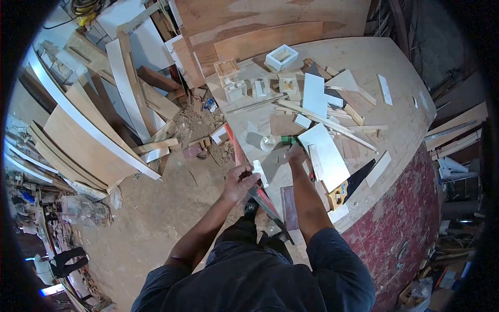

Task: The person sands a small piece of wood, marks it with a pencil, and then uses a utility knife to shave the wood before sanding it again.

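My left hand (241, 183) is at the table's near-left edge, its fingers pinched together. A small white piece (260, 173) is at its fingertips and seems to be in the pinch. My right hand (296, 154) reaches over the table with its fingers bunched and pointing down. Just beyond those fingers lies a small green object (287, 140). A clear round container (268, 143) stands to its left. What the right fingers hold, if anything, is hidden. A large white board (326, 156) lies to the right of that hand, with a handsaw (339, 196) beside it.
White and bare wood offcuts (314, 96) are heaped across the table (364, 52). A white box frame (281, 57) and small wooden boxes (227, 72) stand at the back. A red-and-black bar (267, 205) runs along the near-left edge. Curved panels (83, 138) lean at left.
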{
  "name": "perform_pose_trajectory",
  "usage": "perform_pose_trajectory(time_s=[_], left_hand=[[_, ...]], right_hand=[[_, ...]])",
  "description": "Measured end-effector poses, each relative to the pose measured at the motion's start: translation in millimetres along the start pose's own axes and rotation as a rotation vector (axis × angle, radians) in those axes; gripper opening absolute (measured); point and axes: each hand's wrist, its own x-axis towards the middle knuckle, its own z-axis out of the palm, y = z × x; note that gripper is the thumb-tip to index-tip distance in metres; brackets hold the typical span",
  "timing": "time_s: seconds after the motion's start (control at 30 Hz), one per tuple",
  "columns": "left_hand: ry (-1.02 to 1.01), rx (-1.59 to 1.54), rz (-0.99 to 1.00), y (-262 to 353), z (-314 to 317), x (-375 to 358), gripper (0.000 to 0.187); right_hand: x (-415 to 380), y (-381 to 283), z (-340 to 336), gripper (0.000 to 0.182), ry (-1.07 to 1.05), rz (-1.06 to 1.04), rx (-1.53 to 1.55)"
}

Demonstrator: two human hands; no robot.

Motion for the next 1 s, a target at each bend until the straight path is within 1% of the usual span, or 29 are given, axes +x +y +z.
perform_pose_trajectory(time_s=[0.03, 0.1, 0.13, 0.2, 0.23, 0.27, 0.3, 0.33, 0.37, 0.4, 0.43, 0.47, 0.5, 0.53, 0.6, 0.63, 0.67, 0.7, 0.77, 0.83, 0.87, 0.93, 0.97, 1.0], left_hand=[[0.005, -0.035, -0.013, 1, 2, 0, 0.016], [-0.001, -0.068, -0.032, 2, 5, -3, 0.015], [-0.007, -0.102, -0.021, 2, 8, -2, 0.014], [-0.027, -0.138, -0.011, -1, 11, 0, 0.012], [-0.038, -0.086, -0.012, -4, 8, 2, 0.011], [-0.048, -0.033, -0.012, -6, 9, 4, 0.011], [-0.018, -0.010, -0.042, -1, 15, 2, 0.011], [-0.022, -0.010, -0.042, -3, 19, 3, 0.011], [-0.007, -0.087, -0.032, -7, 23, 2, 0.011], [0.016, -0.164, -0.019, -10, 25, -1, 0.012], [0.034, -0.163, -0.018, -14, 26, -6, 0.012], [0.053, -0.216, -0.037, -16, 27, -9, 0.012], [0.070, -0.268, -0.053, -18, 27, -12, 0.011], [0.085, -0.262, -0.047, -17, 28, -16, 0.011], [0.137, -0.264, -0.080, -15, 29, -26, 0.010], [0.149, -0.287, -0.109, -21, 24, -27, 0.011], [0.159, -0.292, -0.109, -20, 23, -31, 0.011], [0.195, -0.333, -0.119, -19, 23, -34, 0.011], [0.233, -0.383, -0.122, -17, 22, -35, 0.012], [0.252, -0.383, -0.115, -14, 21, -35, 0.013], [0.250, -0.390, -0.106, -14, 20, -34, 0.013], [0.198, -0.399, -0.121, -13, 21, -31, 0.013], [0.183, -0.405, -0.117, -11, 25, -29, 0.013], [0.184, -0.405, -0.126, -9, 30, -27, 0.016]], right_hand=[[-6, -1, -11, 0.025, 0.002, 0.004, 0.002], [-27, 0, -44, 0.023, 0.052, 0.035, 0.198], [-30, 6, -41, 0.023, 0.056, 0.046, 0.196], [-35, 25, -27, 0.024, 0.147, 0.100, 0.275], [-55, 28, -47, 0.023, 0.227, -0.015, 0.302], [-64, 28, -63, 0.023, 0.231, -0.003, 0.299], [-70, 25, -80, 0.020, 0.145, -0.095, 0.266], [-73, 25, -88, 0.027, 0.055, -0.192, 0.234], [-67, 23, -65, 0.031, 0.096, -0.249, 0.344], [-66, 28, -44, 0.031, 0.090, -0.262, 0.345], [-81, 15, -67, 0.034, 0.041, -0.294, 0.299], [-90, 5, -74, 0.037, -0.004, -0.327, 0.257], [-88, 5, -56, 0.041, -0.056, -0.364, 0.243], [-90, 5, -55, 0.041, -0.058, -0.379, 0.252], [-93, 5, -52, 0.032, -0.001, -0.376, 0.084], [-94, 5, -52, 0.028, 0.026, -0.369, 0.072], [-90, 10, -37, 0.028, 0.020, -0.380, 0.070], [-83, 14, -23, 0.024, 0.028, -0.379, 0.074], [-80, 14, -25, 0.021, 0.040, -0.386, 0.072], [-85, 18, -37, 0.017, 0.096, -0.238, 0.314], [-88, 18, -49, 0.017, 0.104, -0.244, 0.308], [-101, 18, -76, 0.014, 0.124, -0.195, 0.716], [-113, 15, -90, 0.009, 0.172, -0.211, 0.868], [-127, 17, -103, 0.007, 0.219, -0.292, 0.952]])
